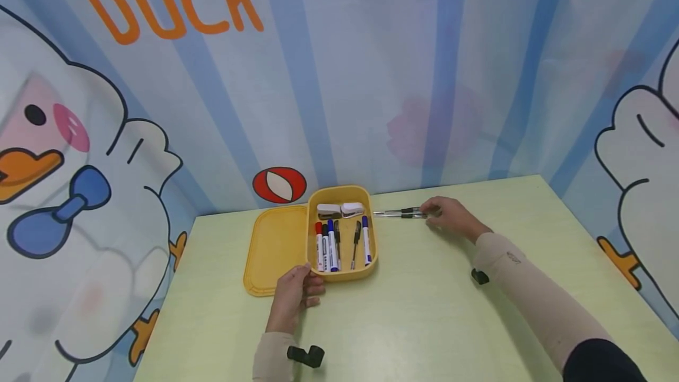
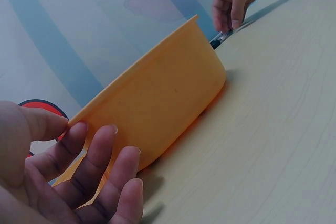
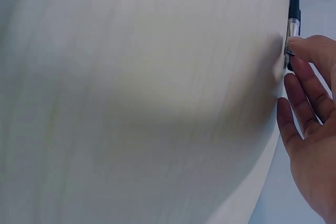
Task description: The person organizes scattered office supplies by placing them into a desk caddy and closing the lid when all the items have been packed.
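A yellow plastic box (image 1: 345,276) stands on the table with its top uncovered. In it lie capped markers (image 1: 332,246) in red, black and blue, two black-gripped pens (image 1: 356,243) and two white staplers (image 1: 352,210). My left hand (image 1: 294,293) pinches the box's near left corner by the rim, thumb on top and forefinger against the outer wall in the left wrist view. To the box's right, clear pens with black grips (image 1: 405,213) lie side by side. My right hand (image 1: 451,215) holds an end of them between thumb and forefinger; the other fingers are loosely bent.
The yellow lid (image 1: 276,246) lies flat against the box's left side. Behind the table's back edge hangs a blue striped curtain (image 1: 361,75) with duck figures. Pale green tabletop (image 1: 424,311) stretches in front of the box and to the right.
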### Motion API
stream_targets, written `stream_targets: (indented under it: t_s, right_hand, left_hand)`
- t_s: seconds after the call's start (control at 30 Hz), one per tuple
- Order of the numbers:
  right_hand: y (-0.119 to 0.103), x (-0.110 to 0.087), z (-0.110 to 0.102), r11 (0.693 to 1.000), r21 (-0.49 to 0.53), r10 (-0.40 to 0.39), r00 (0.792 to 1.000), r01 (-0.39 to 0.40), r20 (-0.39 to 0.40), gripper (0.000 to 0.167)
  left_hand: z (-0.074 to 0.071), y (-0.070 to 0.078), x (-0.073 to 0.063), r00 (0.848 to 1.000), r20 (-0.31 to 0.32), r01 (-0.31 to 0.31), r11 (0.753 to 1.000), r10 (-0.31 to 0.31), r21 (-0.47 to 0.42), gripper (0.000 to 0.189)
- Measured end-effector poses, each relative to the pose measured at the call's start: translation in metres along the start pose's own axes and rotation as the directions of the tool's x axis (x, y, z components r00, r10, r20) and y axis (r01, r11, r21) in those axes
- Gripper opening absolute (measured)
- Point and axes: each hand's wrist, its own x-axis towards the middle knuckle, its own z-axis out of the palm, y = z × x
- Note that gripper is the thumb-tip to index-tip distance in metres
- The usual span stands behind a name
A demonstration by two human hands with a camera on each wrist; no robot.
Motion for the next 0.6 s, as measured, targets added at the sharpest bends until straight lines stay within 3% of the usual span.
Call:
stream_targets:
  t_s: [0.6]
  right_hand:
    - [-0.0007,0.0024,0.0096,0.998,-0.053,-0.02,0.999,0.017,-0.049,0.014]
  left_hand:
    - [-0.0002,-0.0006,0.0004,1.0,-0.004,0.002,1.0,-0.002,-0.002,0.037]
